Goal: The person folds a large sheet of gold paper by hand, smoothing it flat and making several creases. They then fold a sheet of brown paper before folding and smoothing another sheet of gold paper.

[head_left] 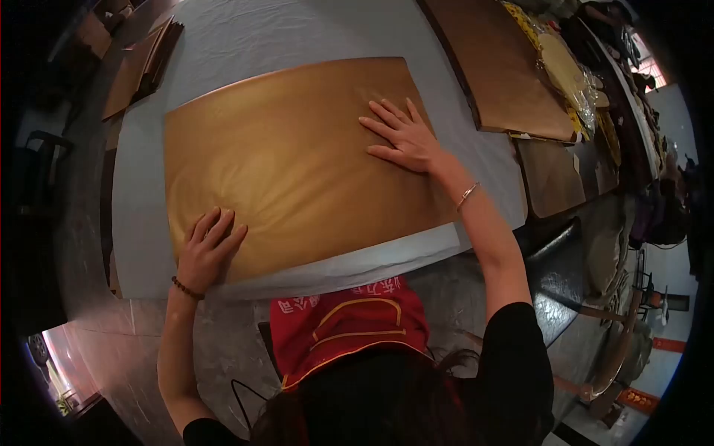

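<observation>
A large golden-brown sheet [297, 149], which looks like paper, lies across the white cloth [245, 30] on the table. My left hand [207, 245] presses on the sheet's near left corner, fingers stretched out. Toward the right edge, my right hand [401, 137] lies flat on it with the fingers spread. Soft creases run over the sheet between the two hands. Along the near side, a strip of white covering shows between the sheet and my red apron [349, 320]. Neither hand grips anything.
At the right stands a thick stack of brown sheets [506, 82], with yellow items and clear plastic [569, 74] beside it. Brown folded boards [145, 67] rest at the far left. A dark stool seat [554, 275] is close to the table's right corner.
</observation>
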Demonstrator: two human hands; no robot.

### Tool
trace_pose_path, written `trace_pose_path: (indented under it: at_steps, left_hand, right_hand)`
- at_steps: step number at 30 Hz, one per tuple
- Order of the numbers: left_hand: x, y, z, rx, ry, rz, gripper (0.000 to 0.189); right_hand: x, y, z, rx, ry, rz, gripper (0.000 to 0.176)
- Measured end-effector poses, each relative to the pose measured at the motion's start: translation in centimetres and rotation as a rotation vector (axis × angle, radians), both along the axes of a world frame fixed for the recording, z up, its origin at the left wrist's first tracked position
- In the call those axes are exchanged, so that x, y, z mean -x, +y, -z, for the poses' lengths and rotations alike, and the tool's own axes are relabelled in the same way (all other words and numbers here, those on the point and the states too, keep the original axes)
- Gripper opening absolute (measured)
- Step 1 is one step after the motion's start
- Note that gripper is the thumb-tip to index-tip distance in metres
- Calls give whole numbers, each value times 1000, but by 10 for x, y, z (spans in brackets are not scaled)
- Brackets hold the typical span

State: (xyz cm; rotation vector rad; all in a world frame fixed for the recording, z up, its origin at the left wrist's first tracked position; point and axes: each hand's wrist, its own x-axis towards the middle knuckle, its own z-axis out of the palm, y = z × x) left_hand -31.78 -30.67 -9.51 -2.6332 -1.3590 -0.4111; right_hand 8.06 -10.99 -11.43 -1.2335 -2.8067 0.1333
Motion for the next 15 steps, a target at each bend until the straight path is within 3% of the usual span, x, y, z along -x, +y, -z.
trace_pose_path:
  at_steps: [9, 15]
  left_hand:
    - [5, 1, 2, 43, -1, 7, 35]
    - [-16, 8, -19, 39, -68, 0, 25]
  right_hand:
    - [-5, 3, 4, -16, -38, 13, 65]
    - [-3, 2, 0, -35, -10, 3, 64]
